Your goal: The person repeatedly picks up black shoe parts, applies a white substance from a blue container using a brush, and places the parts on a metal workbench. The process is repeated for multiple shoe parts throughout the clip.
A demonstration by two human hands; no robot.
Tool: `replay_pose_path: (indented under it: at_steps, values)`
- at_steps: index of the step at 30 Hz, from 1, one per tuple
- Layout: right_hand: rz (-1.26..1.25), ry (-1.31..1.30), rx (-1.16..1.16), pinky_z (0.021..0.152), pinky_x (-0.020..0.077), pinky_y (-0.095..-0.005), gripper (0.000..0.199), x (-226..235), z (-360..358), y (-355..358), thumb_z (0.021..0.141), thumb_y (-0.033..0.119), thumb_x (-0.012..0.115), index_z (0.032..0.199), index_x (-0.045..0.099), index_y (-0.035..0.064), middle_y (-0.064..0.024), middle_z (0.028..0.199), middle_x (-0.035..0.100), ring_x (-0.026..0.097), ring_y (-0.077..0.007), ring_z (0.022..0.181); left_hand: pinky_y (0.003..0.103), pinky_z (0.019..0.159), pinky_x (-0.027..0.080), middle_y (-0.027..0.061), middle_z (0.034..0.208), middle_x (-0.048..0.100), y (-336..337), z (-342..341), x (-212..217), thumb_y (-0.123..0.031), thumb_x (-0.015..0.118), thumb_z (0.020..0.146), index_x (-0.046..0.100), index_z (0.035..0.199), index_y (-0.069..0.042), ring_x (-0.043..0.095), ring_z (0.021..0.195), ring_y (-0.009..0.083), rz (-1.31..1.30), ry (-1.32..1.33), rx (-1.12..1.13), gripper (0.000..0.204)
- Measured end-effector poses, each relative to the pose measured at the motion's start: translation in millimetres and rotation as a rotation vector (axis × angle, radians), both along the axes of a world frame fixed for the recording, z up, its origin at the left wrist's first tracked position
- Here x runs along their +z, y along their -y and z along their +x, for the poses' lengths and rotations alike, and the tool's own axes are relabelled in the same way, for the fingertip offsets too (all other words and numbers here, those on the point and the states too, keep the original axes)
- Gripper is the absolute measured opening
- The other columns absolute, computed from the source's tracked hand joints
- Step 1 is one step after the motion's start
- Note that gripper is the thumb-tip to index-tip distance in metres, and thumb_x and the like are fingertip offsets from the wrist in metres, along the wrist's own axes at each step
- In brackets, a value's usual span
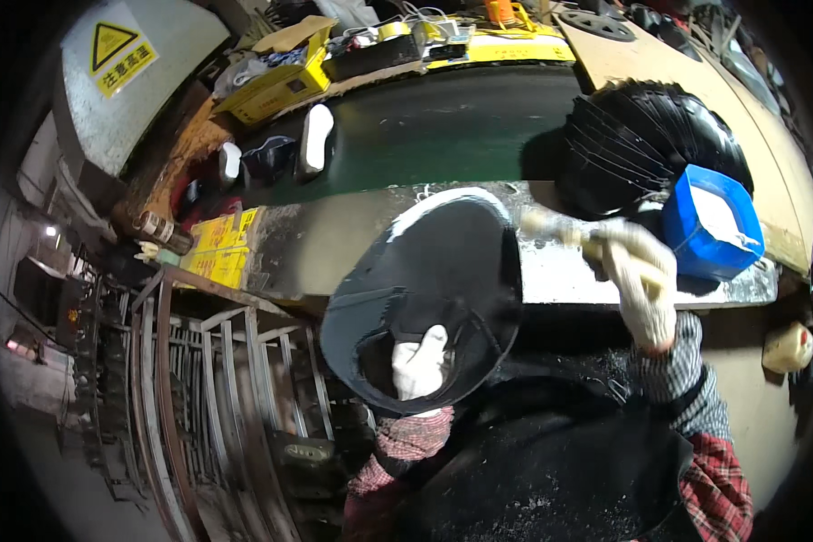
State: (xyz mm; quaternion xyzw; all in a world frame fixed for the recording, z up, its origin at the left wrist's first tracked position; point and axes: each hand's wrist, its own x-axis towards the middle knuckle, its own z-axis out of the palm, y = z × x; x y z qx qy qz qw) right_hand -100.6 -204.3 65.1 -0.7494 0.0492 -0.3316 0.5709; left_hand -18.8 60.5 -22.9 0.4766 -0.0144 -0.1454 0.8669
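My left hand (422, 363), in a white glove, reaches into the hollow near end of a large black curved piece (456, 262) that looks like a shoe upper. Its fingers close on the piece from inside and hold it up over the bench edge. A band of wet-looking white coating follows the far rim. My right hand (640, 271), also gloved, is closed round a brush (565, 228) with a pale handle. The blurred brush head points left, just right of the piece and apart from it. Right of this hand stands a blue tub (715, 226) with white stuff inside.
A stack of nested shiny black pieces (650, 144) sits behind the tub. Across the bench (307, 235), a dark green belt (443, 117) carries a white sole-shaped piece (316, 140). Metal racks (199, 388) stand at left; a yellow carton (280, 86) lies beyond the belt.
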Motion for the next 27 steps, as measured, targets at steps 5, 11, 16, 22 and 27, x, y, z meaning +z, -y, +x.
replay_pose_path:
  at_steps: [5, 11, 16, 22, 27]
  values:
    - [-0.205, -0.487, 0.656, 0.05, 0.0479, -0.0257, 0.032, 98.6, 45.3, -60.6, 0.101, 0.032, 0.06, 0.102, 0.067, 0.0007, -0.0036, 0.074, 0.065, 0.061, -0.012, 0.06, 0.027, 0.058, 0.049, 0.0049, 0.081, 0.066, 8.0, -1.1, -13.0, -0.004, 0.066, 0.091, 0.071, 0.092, -0.001, 0.062, 0.069, 0.0118, 0.793, 1.078, 0.046, 0.006]
    - [-0.591, 0.366, 0.745, 0.065, 0.056, -0.0357, 0.041, 52.1, 4.9, -84.1, 0.09, 0.027, 0.074, 0.12, 0.065, 0.0007, -0.0084, 0.078, 0.066, 0.068, -0.025, 0.07, 0.027, 0.056, 0.048, 0.005, 0.071, 0.063, 5.8, -0.2, 34.4, -0.009, 0.069, 0.09, 0.07, 0.087, 0.001, 0.062, 0.064, 0.012, 0.103, 0.082, -0.204, 0.01]
    - [-0.18, -0.171, 0.811, 0.071, 0.0572, -0.0283, 0.027, 22.9, -46.0, -14.7, 0.093, 0.017, 0.073, 0.112, 0.069, -0.0012, -0.0091, 0.094, 0.073, 0.069, -0.0169, 0.076, 0.027, 0.054, 0.047, 0.005, 0.063, 0.06, 25.4, 44.0, 46.5, -0.014, 0.072, 0.088, 0.069, 0.083, 0.002, 0.061, 0.061, 0.0122, 0.386, 0.026, -0.243, 0.017]
    - [-0.183, -0.059, 0.264, 0.07, 0.0565, -0.0292, 0.027, 19.0, -96.6, -9.7, 0.091, 0.017, 0.073, 0.105, 0.07, -0.0049, -0.0113, 0.088, 0.073, 0.069, -0.0152, 0.076, 0.029, 0.056, 0.048, 0.0059, 0.062, 0.062, -0.5, 45.0, 31.6, -0.019, 0.072, 0.093, 0.069, 0.078, 0.0, 0.061, 0.06, 0.0148, 1.044, 0.676, -0.13, 0.024]
    - [-0.013, -0.197, 0.242, 0.072, 0.0565, -0.0306, 0.016, 20.7, -79.5, 0.8, 0.092, 0.013, 0.07, 0.101, 0.072, -0.0005, -0.0125, 0.09, 0.073, 0.071, -0.0205, 0.081, 0.031, 0.068, 0.055, 0.0117, 0.09, 0.069, 23.9, 8.8, 46.0, -0.013, 0.064, 0.097, 0.065, 0.101, 0.004, 0.066, 0.077, 0.0181, 0.311, 0.296, -0.155, 0.018]
